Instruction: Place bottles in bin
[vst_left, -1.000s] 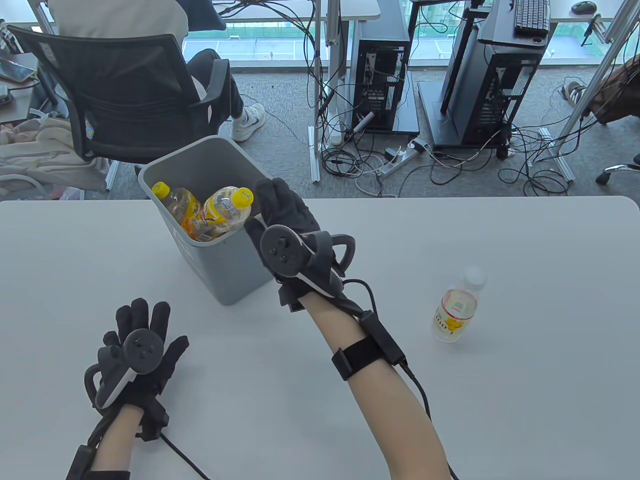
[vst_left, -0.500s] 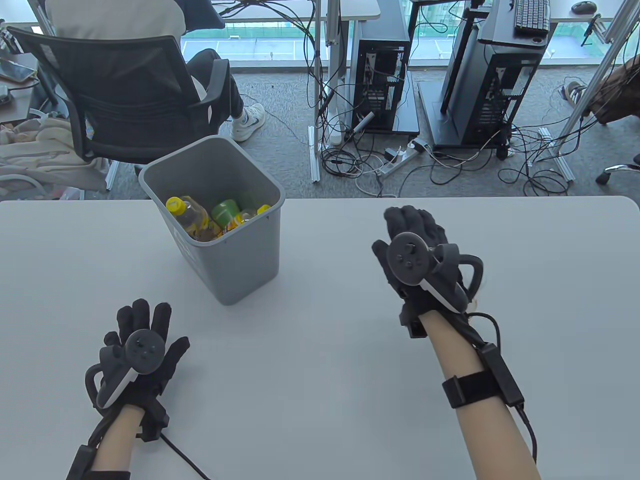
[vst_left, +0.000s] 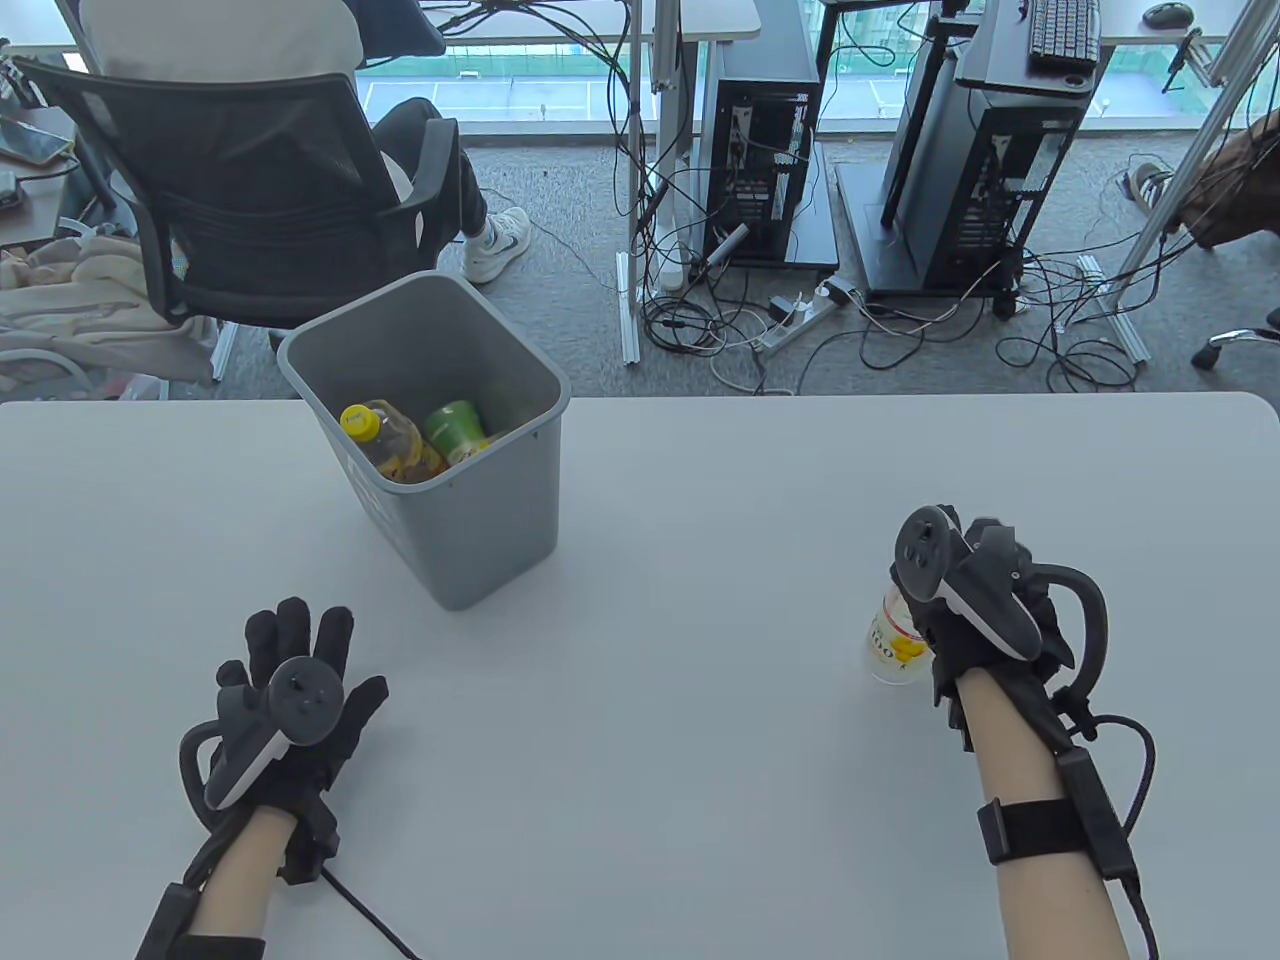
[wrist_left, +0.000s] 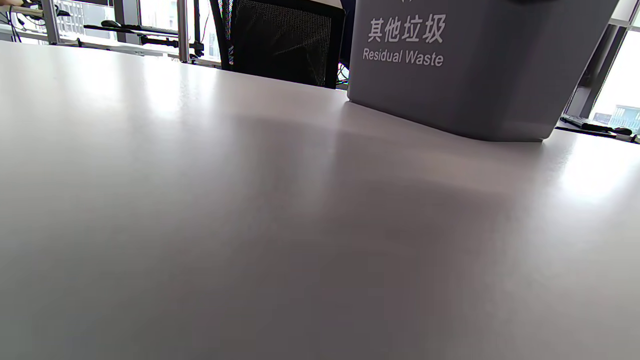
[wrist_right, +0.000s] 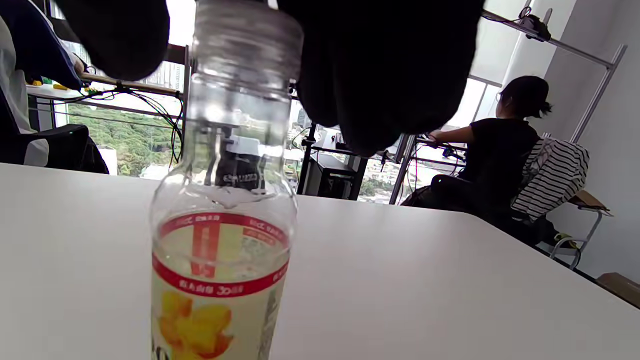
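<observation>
Hands (vst_left: 290, 700) on grey table (vst_left: 700, 800)

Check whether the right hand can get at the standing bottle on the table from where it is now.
Probably yes. The right hand is already at the bottle, its fingers on either side of the cap, and nothing stands between them. Whether its grip is closed cannot be told.

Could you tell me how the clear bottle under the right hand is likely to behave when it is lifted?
The clear bottle looks nearly empty, so probably light. It stands upright and tall on the table, so a sideways nudge may tip it. Its smooth plastic could slip or dent under the right hand.
</observation>
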